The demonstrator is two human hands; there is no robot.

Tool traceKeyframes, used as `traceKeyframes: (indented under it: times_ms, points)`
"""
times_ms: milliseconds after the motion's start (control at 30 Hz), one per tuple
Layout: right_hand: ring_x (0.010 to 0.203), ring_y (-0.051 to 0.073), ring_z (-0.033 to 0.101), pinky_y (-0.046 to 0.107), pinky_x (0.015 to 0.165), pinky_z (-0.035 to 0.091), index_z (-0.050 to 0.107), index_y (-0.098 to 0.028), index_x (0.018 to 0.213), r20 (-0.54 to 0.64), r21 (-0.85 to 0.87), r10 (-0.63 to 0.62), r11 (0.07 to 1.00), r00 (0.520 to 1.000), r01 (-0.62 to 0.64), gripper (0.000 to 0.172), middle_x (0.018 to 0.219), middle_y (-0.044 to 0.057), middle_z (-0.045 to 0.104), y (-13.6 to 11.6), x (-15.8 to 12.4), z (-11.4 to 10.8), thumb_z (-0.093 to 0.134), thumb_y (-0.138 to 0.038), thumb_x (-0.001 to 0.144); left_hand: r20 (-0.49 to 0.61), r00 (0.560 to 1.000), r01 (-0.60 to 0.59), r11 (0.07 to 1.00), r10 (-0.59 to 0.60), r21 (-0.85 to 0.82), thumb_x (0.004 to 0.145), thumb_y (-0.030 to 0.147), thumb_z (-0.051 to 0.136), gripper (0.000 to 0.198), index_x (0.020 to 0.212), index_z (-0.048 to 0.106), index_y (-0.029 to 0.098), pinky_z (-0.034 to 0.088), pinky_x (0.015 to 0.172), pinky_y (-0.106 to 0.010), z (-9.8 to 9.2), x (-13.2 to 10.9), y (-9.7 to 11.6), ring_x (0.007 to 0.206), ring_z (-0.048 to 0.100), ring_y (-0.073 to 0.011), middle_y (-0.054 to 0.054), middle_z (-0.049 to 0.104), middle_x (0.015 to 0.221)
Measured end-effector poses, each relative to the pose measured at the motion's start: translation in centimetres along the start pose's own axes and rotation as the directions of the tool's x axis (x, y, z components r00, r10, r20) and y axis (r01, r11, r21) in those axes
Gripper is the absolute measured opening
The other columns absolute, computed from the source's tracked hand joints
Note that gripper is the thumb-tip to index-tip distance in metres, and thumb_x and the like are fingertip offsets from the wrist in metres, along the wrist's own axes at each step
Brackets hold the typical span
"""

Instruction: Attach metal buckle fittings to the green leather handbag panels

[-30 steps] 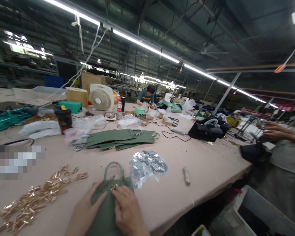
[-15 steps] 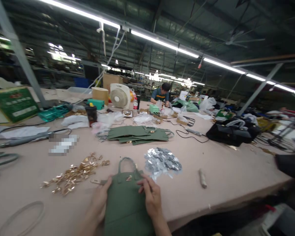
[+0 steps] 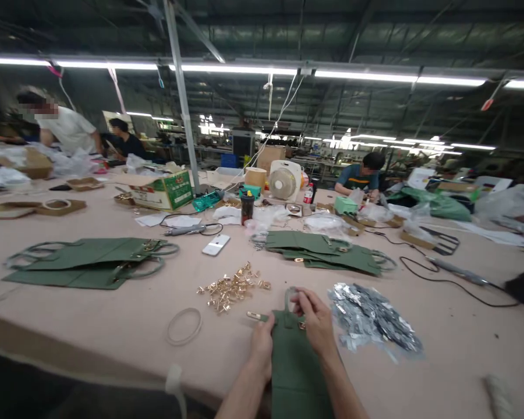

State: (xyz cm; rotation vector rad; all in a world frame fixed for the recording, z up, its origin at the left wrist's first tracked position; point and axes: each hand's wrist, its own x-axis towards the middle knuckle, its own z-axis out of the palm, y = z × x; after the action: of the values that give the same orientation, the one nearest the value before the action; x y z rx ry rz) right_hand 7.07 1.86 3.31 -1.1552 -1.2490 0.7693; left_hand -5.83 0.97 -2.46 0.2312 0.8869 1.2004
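Let your left hand [image 3: 262, 346], clamped on the left edge of the green bag [image 3: 297, 372] nearer you and right of the gold pile [image 3: 227, 291], steady it, so your right hand [image 3: 318, 320] can work gently at the handle [image 3: 287, 314]; I cannot tell whether its fingers grip. Around that pile, count one phone [image 3: 216, 245] beyond, one silver pile [image 3: 373, 317] right, and two green stacks: one far left [image 3: 87, 262], one beyond, rightward [image 3: 305, 241].

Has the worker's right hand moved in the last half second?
Yes. Judged against the pile of silver pieces, the right hand has gone forward: from nearer the wearer to about level with the pile, beside the held green bag's handle.
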Motion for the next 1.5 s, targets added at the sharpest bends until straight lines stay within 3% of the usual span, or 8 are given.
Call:
traceKeyframes:
  times_ms: [167,300,567,800,1100,1233,1367,1500]
  points:
    - [0.101,0.022,0.071,0.034,0.093,0.057,0.076,-0.023,0.117,0.280,-0.333,-0.053,0.931,0.959,0.149,0.030,0.113,0.007,0.077,1.9,4.8,4.7,0.059,-0.028,0.092,0.028,0.994,-0.111,0.991,0.110,0.069,0.078,0.036,0.078,0.028,0.094,0.075,0.013,0.061,0.091,-0.043,-0.3,-0.2,0.6,0.096,0.077,-0.0315,-0.013,0.081,0.089]
    - [0.106,0.023,0.070,0.035,0.101,0.050,0.077,-0.017,0.114,0.266,-0.541,0.005,0.829,0.964,0.145,0.033,0.115,0.012,0.076,3.4,7.2,6.7,0.056,-0.016,0.089,0.025,0.982,-0.190,0.974,0.188,0.126,0.070,0.041,0.083,0.037,0.091,0.078,0.012,0.055,0.101,-0.046,-0.5,-0.2,1.2,0.107,0.074,-0.0365,-0.015,0.081,0.092]
    - [0.090,0.024,0.068,0.032,0.084,0.047,0.078,-0.020,0.088,0.251,-0.626,0.097,0.776,0.963,0.085,0.011,0.096,0.009,0.075,5.5,7.9,8.6,0.076,-0.022,0.077,0.035,0.955,-0.294,0.918,0.295,0.267,0.068,0.057,0.079,0.053,0.096,0.078,0.012,0.044,0.114,-0.050,-1.0,0.9,0.9,0.127,0.063,-0.0419,-0.019,0.079,0.111]
    - [0.091,0.022,0.067,0.032,0.090,0.049,0.076,-0.020,0.084,0.243,-0.440,0.015,0.893,0.970,0.096,0.009,0.091,0.007,0.076,5.5,7.7,8.3,0.068,-0.025,0.083,0.033,0.943,-0.325,0.902,0.330,0.285,0.067,0.060,0.079,0.055,0.093,0.077,0.012,0.040,0.118,-0.051,-1.3,1.3,0.4,0.131,0.059,-0.0438,-0.019,0.079,0.112]
    - [0.078,0.021,0.071,0.034,0.076,0.059,0.075,-0.015,0.105,0.114,-0.015,0.030,0.999,0.993,-0.029,0.055,0.085,0.008,0.076,2.2,6.2,6.2,0.064,-0.066,0.088,0.034,0.935,-0.350,0.904,0.353,0.247,0.065,0.054,0.084,0.052,0.097,0.077,0.014,0.036,0.121,-0.053,-1.8,2.0,-0.1,0.131,0.060,-0.0417,-0.018,0.078,0.114]
    - [0.067,0.014,0.065,0.024,0.066,0.054,0.075,-0.015,0.098,0.149,0.289,0.172,0.934,0.974,-0.210,0.046,0.076,0.004,0.072,-0.5,3.4,4.0,0.078,-0.058,0.083,0.008,0.927,-0.364,0.897,0.374,0.252,0.069,0.052,0.082,0.047,0.096,0.079,0.014,0.044,0.116,-0.052,-1.4,0.9,0.4,0.126,0.065,-0.0403,-0.015,0.080,0.109]
    - [0.064,0.012,0.064,0.022,0.059,0.050,0.069,-0.019,0.107,0.163,0.392,0.250,0.872,0.955,-0.295,0.044,0.082,0.002,0.074,-2.2,0.0,1.3,0.086,-0.049,0.078,0.091,0.937,-0.349,0.916,0.337,0.199,0.072,0.059,0.080,0.061,0.111,0.076,0.012,0.057,0.099,-0.049,-0.6,-0.4,0.5,0.107,0.074,-0.0369,-0.013,0.082,0.100]
    - [0.072,0.013,0.069,0.023,0.067,0.055,0.069,-0.020,0.115,0.200,0.422,0.325,0.823,0.924,-0.381,0.048,0.092,0.003,0.076,-2.7,-3.0,-0.4,0.086,-0.044,0.077,0.167,0.922,-0.382,0.895,0.350,0.232,0.078,0.062,0.076,0.073,0.126,0.068,0.009,0.057,0.095,-0.044,-0.6,-0.7,-0.1,0.102,0.075,-0.0326,-0.015,0.081,0.106]
